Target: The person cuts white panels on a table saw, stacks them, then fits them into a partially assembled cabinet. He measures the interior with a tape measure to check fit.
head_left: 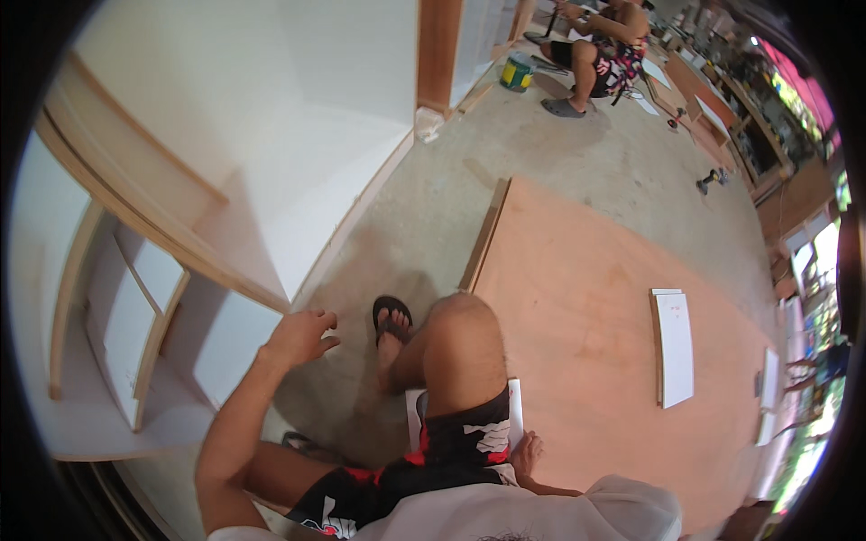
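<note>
My left hand (pixel 307 336) is held above the concrete floor with its fingers loosely bent and the thumb apart. Nothing shows in it. It is closest to the front corner of a large white cabinet (pixel 298 153) with wood-coloured edges; whether it touches that edge, I cannot tell. My right hand (pixel 528 451) is low beside my right thigh, over a large plywood sheet (pixel 586 361). Its fingers are partly spread and appear to hold nothing. Close to it, the edge of a white panel (pixel 516 410) shows beside my thigh.
White divided shelving (pixel 126 298) fills the left. White board strips (pixel 674 348) lie on the plywood. Farther off are a cordless drill (pixel 711 181), a green and yellow can (pixel 517 72) and a crouching person (pixel 604 54). Workbenches and boards line the right.
</note>
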A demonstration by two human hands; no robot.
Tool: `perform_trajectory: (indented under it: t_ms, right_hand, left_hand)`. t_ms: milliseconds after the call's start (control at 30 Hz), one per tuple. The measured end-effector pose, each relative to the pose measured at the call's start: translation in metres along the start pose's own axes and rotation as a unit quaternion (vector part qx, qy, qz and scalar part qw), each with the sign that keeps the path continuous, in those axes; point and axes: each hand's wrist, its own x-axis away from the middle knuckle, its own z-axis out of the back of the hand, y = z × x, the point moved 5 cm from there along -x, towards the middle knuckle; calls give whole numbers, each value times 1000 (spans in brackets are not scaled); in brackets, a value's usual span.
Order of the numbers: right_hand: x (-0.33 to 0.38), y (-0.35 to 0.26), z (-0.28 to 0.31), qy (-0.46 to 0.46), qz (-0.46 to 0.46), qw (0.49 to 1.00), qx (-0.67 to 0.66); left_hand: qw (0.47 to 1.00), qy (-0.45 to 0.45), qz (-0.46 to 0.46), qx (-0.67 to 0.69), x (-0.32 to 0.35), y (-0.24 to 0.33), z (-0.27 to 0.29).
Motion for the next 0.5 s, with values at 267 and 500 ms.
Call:
perform_trajectory:
  t_ms: [267,500]
  right_hand:
    - [58,29,11,-144,-146,978,-31]
    - [77,9,5,-211,-206,955,-31]
  left_hand:
    - [981,-173,-86,-29,41,-32,-40]
    - [993,-46,-81,75,87,-64,-8]
